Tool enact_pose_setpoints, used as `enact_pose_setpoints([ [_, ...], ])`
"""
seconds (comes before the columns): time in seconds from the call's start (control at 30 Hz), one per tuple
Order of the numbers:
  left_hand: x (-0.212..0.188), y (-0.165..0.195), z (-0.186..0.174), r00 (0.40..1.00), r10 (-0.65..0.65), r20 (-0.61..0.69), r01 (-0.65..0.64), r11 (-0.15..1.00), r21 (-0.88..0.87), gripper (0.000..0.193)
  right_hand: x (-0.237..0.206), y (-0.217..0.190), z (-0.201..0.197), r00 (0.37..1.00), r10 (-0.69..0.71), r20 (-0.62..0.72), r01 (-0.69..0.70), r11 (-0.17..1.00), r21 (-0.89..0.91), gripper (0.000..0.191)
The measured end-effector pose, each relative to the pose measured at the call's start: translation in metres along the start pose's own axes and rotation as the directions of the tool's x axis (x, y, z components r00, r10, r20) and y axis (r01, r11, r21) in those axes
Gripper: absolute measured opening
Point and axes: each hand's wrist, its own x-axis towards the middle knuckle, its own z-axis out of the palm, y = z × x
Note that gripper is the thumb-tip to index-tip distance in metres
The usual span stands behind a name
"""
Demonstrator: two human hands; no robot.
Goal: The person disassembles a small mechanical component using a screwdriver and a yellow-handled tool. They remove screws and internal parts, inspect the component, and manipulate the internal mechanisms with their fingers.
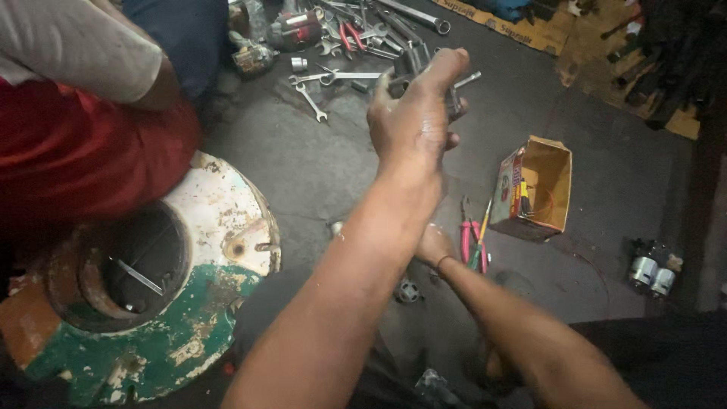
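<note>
Left hand (413, 121) raised, fingers curled around a dark metal part (454, 102), gripped up off the floor for a closer look, probably. Right hand (435, 244) mostly hidden behind the left forearm; can't tell its fingers. Pliers (469, 241) just beside it, box (534, 189) near, wrenches (333, 76) beyond.

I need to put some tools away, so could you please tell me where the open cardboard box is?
In the head view, the open cardboard box lies tipped on the dark floor, right of the raised left hand, beside the pink-handled pliers.
</note>
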Motion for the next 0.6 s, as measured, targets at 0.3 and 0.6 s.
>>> enact_pose_setpoints([
  [0.3, -0.001, 0.046, -0.006, 0.998, -0.043, -0.041, 0.043, 0.999, -0.002, 0.076, 0.014, -0.025, -0.035, 0.994, 0.052, -0.099, -0.042, 0.993, 0.106, 0.052],
  [0.6, -0.023, 0.024, 0.017, 0.967, -0.185, 0.178, 0.168, 0.98, 0.104, 0.072, -0.025, -0.016, -0.261, 0.996, -0.084, -0.009, 0.084, 0.993, 0.078, 0.039],
])
